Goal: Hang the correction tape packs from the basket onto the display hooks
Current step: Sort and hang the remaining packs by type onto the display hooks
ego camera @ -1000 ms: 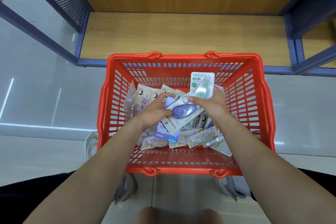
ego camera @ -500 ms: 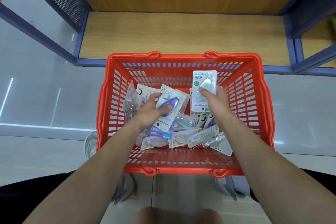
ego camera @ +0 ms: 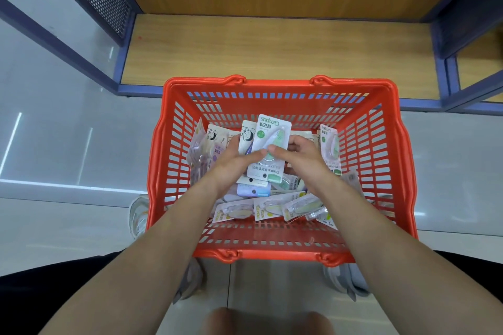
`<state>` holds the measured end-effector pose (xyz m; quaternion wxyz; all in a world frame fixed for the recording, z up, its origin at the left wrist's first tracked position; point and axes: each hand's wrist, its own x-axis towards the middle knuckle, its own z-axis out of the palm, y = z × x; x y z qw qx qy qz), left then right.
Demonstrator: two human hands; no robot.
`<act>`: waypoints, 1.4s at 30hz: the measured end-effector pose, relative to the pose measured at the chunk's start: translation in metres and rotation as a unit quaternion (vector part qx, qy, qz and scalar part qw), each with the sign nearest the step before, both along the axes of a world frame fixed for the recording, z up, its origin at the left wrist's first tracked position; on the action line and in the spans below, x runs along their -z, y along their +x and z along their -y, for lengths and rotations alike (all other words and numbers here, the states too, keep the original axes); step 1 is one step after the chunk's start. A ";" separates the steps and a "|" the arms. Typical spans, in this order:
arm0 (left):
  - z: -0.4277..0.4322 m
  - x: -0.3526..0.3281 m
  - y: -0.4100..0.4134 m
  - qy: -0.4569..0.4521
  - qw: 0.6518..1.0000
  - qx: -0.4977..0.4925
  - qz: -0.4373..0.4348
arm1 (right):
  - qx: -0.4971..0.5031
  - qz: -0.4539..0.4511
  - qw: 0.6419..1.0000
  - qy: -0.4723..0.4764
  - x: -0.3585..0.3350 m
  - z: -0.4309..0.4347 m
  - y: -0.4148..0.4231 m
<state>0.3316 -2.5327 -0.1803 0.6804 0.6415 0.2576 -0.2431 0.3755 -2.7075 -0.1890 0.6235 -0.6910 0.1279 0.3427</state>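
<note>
Head view: red basket (ego camera: 272, 85) holds loose packs (ego camera: 268, 208).
Left hand (ego camera: 234, 164): pinches green pack (ego camera: 272, 139) above the basket middle.
Right hand (ego camera: 303, 162): pinches same green pack at its right edge.

green pack (ego camera: 273, 136) moved atop purple pack (ego camera: 246, 135), seemingly touching

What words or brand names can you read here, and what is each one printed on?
"Campus", upside down: green pack pinched between left hand and right hand.
"Campus", upside down: second green pack leaning on the basket right wall.
Chinese characters and the other packs: too small or blurred to read.
</note>
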 end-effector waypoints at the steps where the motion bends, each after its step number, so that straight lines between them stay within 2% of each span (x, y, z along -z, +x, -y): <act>1: -0.001 0.000 -0.001 0.009 1.000 0.014 0.006 | -0.008 -0.012 1.000 -0.001 -0.001 0.002 0.002; 3: -0.006 0.005 0.000 0.038 0.998 0.058 -0.003 | 0.001 -0.020 1.000 -0.017 -0.004 0.007 0.009; 5: -0.008 0.004 0.002 0.062 0.993 0.099 -0.013 | 0.003 0.020 0.999 -0.048 -0.007 0.015 0.017; 8: -0.007 -0.002 0.001 0.045 0.987 0.153 -0.032 | -0.126 0.057 0.988 -0.062 -0.012 0.024 0.027; 10: -0.005 -0.005 0.002 0.050 0.980 0.188 -0.032 | -0.226 0.039 0.971 -0.060 -0.012 0.028 0.031; 11: -0.004 -0.004 0.002 0.053 0.980 0.192 -0.018 | -0.246 0.027 0.967 -0.053 -0.010 0.030 0.033; 14: -0.008 -0.007 0.005 0.041 0.989 0.144 -0.007 | -0.251 0.011 0.968 -0.017 -0.010 0.034 0.033; 19: -0.023 -0.010 0.010 0.054 0.993 0.099 0.018 | -0.258 0.002 0.966 -0.017 -0.012 0.032 0.029; 26: -0.022 -0.017 0.012 0.100 0.971 0.216 0.016 | -0.320 0.034 0.945 -0.056 -0.027 0.024 0.031; 31: -0.015 -0.012 0.010 0.102 0.967 0.233 0.008 | -0.362 0.047 0.928 -0.080 -0.025 0.021 0.030; 35: -0.019 -0.005 0.011 0.095 0.979 0.179 -0.003 | -0.335 0.049 0.935 -0.108 -0.017 0.023 0.031; 42: -0.022 -0.002 0.011 0.137 0.982 0.126 0.042 | -0.299 0.030 0.948 -0.105 -0.008 0.023 0.027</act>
